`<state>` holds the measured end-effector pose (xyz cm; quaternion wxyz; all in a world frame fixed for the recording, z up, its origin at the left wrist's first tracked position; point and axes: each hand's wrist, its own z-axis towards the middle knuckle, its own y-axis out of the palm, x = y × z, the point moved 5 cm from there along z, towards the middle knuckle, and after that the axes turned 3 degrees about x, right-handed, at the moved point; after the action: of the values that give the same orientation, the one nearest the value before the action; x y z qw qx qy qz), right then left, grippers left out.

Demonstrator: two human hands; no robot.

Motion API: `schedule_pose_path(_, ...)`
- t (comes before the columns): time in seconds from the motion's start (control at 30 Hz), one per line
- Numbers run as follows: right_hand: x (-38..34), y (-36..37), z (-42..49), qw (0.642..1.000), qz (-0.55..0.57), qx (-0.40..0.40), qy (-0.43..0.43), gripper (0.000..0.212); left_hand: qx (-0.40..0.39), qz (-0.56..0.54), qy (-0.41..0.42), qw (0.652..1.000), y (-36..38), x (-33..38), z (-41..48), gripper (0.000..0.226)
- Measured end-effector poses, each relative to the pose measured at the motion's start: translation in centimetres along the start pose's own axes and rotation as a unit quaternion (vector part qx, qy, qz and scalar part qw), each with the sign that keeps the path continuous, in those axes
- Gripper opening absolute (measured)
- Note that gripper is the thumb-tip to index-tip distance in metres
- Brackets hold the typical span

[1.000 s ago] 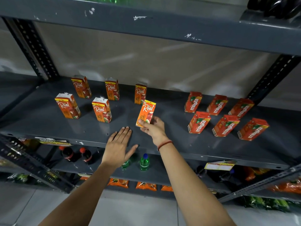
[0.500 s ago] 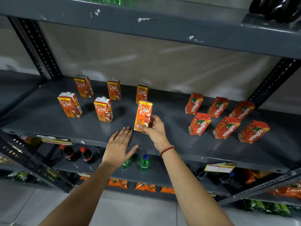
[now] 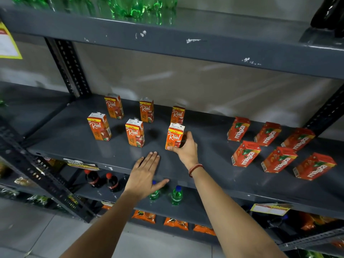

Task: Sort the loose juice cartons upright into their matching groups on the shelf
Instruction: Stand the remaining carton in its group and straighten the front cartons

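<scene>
On the grey shelf (image 3: pixel 78 146), my right hand (image 3: pixel 186 151) grips an orange Real carton (image 3: pixel 174 136), upright at the front of the Real group. Several other Real cartons stand upright in two rows to its left and behind, among them one (image 3: pixel 135 132) in the front row and one (image 3: pixel 177 114) at the back. At the right, several red Maaza cartons (image 3: pixel 245 153) stand in two rows. My left hand (image 3: pixel 146 172) lies flat, fingers spread, on the shelf's front edge and holds nothing.
The upper shelf (image 3: pixel 186 45) hangs overhead with green bottles (image 3: pixel 134 6) on it. A slotted post (image 3: pixel 67 66) rises at the back left. Below are cola bottles (image 3: pixel 101 180), green bottles (image 3: pixel 176 195) and orange packets (image 3: pixel 176 223).
My right hand has brought the tilted Real carton upright and moved it back into the front row. The left hand has stayed flat on the shelf.
</scene>
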<state>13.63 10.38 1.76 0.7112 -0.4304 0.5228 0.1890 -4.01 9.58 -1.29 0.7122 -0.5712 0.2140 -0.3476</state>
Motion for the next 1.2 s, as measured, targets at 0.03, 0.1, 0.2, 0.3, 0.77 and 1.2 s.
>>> schedule_pose_path(0.03, 0.0, 0.3, 0.1, 1.0, -0.007, -0.006, -0.006, 0.061, 0.003, -0.003, 0.0, 1.0, 0.1, 0.0, 0.0, 0.088)
schedule_pose_path(0.1, 0.2, 0.8, 0.1, 1.0, -0.008, -0.017, -0.012, 0.059, 0.008, -0.011, 0.0, 1.0, 0.2, -0.2, -0.1, 0.087)
schedule_pose_path(0.2, 0.8, 0.8, -0.2, 0.999, -0.012, -0.029, -0.025, 0.058, 0.014, -0.009, -0.001, 1.0, 0.2, -0.2, 0.0, 0.085)
schedule_pose_path(0.3, 1.2, 0.5, -0.6, 0.999, -0.015, -0.014, -0.041, 0.06, 0.017, -0.009, -0.004, 1.0, 0.4, -0.2, 0.0, 0.083)
schedule_pose_path(0.77, 1.5, 0.6, -0.8, 0.998, -0.039, -0.04, -0.038, 0.052, 0.029, -0.019, -0.011, 0.999, 0.5, -0.3, 0.0, 0.082)
schedule_pose_path(1.2, 1.2, 0.1, -1.2, 0.997, -0.026, -0.047, -0.046, 0.061, 0.028, -0.029, -0.015, 0.999, 0.3, -0.3, -0.1, 0.084)
